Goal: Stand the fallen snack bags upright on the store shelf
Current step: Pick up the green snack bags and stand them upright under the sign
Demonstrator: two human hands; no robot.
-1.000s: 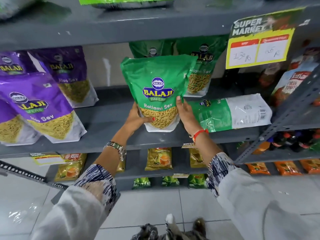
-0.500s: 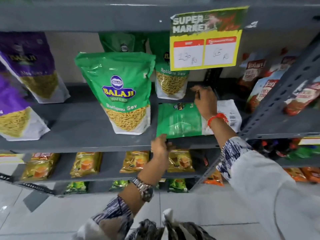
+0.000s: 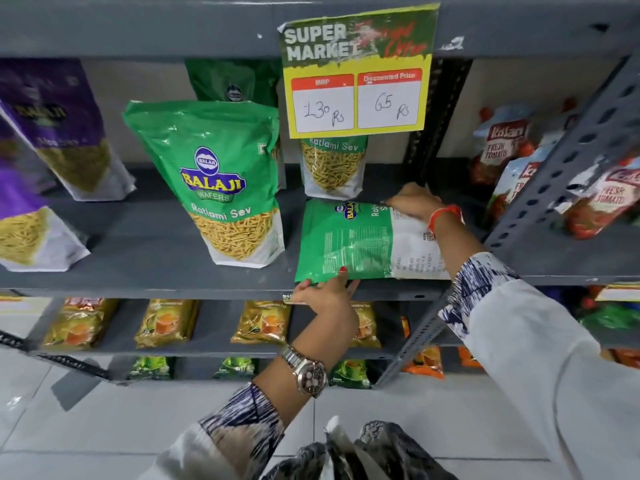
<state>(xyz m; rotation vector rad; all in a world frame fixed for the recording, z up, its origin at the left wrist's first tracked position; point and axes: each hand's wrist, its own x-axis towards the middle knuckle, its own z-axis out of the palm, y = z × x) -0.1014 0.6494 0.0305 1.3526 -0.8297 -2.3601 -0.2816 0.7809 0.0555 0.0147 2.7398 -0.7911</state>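
A green Ratlami Sev bag (image 3: 349, 242) lies flat on its back on the grey shelf (image 3: 156, 244), its top pointing left. My left hand (image 3: 325, 296) grips its near left corner from below, thumb on top. My right hand (image 3: 414, 204) holds its far edge near the white bottom end. To the left, another green Ratlami Sev bag (image 3: 221, 181) stands upright. Two more green bags (image 3: 332, 168) stand behind, partly hidden by a price sign.
A yellow price sign (image 3: 356, 74) hangs from the shelf above. Purple sev bags (image 3: 59, 133) lean at the left. Tomato ketchup pouches (image 3: 502, 143) stand at the right beyond a slanted perforated upright (image 3: 554, 168). Lower shelves hold yellow packets (image 3: 166, 322).
Both hands let go of the upright green bag and moved right to the lying one. My left hand went from the shelf edge to gripping its corner; the view shifted right.
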